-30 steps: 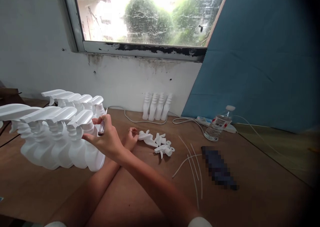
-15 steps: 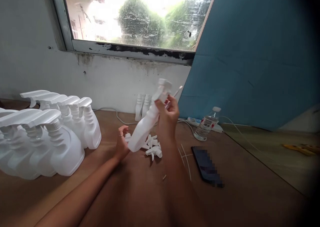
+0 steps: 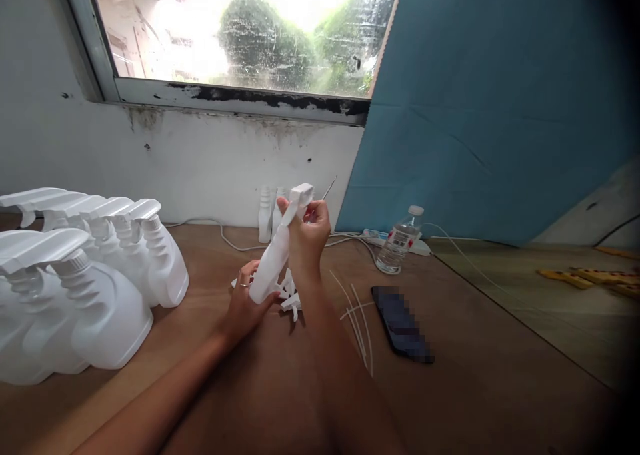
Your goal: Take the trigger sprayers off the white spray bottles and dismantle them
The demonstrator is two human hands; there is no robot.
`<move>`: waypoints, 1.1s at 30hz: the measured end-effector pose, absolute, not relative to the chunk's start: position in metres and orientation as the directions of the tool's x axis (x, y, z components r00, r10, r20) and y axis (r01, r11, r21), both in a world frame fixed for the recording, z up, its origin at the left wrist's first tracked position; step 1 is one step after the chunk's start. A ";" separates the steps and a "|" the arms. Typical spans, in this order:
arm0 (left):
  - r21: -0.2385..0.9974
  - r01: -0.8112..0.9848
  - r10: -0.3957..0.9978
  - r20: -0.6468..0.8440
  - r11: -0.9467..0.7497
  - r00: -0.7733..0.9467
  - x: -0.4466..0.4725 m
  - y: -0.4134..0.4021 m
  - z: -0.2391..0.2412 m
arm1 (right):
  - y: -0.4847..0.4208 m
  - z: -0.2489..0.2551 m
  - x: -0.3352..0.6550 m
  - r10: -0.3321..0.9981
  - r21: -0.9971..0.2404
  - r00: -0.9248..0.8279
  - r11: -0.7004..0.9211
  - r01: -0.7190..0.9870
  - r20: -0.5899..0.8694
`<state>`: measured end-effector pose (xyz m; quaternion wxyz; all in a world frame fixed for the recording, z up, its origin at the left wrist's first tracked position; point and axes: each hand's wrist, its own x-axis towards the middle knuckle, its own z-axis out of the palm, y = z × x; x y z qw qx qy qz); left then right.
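Observation:
A white spray bottle (image 3: 270, 263) tilts in front of me, its trigger head up and to the right. My left hand (image 3: 245, 301), with a ring on one finger, is closed around the bottle's base. Up at the neck and the spray head (image 3: 301, 195), my right hand (image 3: 311, 235) grips the same bottle. A thin pointed tool (image 3: 329, 187) sticks up from behind my right fingers; its kind is unclear. Beneath the bottle lies a small pile of loose white trigger pieces (image 3: 291, 301), partly hidden by my hands and the bottle.
Several finished-looking white spray bottles (image 3: 113, 321) stand in rows at the left. More white bottles (image 3: 265, 215) stand by the wall. To the right are a clear water bottle (image 3: 397, 245), a phone (image 3: 400, 321), thin white tubes (image 3: 357, 321) and a cable (image 3: 230, 245).
My left hand has gone from open beside the bottle to holding its base. The bottle has come down slightly and stands steeper. The camera view has shifted a little to the right.

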<state>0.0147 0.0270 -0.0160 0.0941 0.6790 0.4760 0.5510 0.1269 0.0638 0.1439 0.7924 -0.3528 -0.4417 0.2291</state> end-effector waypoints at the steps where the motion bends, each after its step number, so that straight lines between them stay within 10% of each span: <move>1: 0.693 0.538 0.788 0.610 -0.479 -0.085 0.013 0.027 -0.015 | 0.062 0.145 0.125 0.681 -0.765 0.488 0.643 -0.041 0.546; 10: 0.880 0.253 0.910 0.414 -0.402 0.005 0.004 0.024 -0.018 | 0.060 0.153 0.152 0.892 -0.864 -0.049 0.418 -0.281 0.448; 33: 0.846 0.292 0.882 0.470 -0.445 -0.017 0.006 0.020 -0.013 | 0.055 0.159 0.166 0.865 -0.843 -0.124 0.426 -0.328 0.486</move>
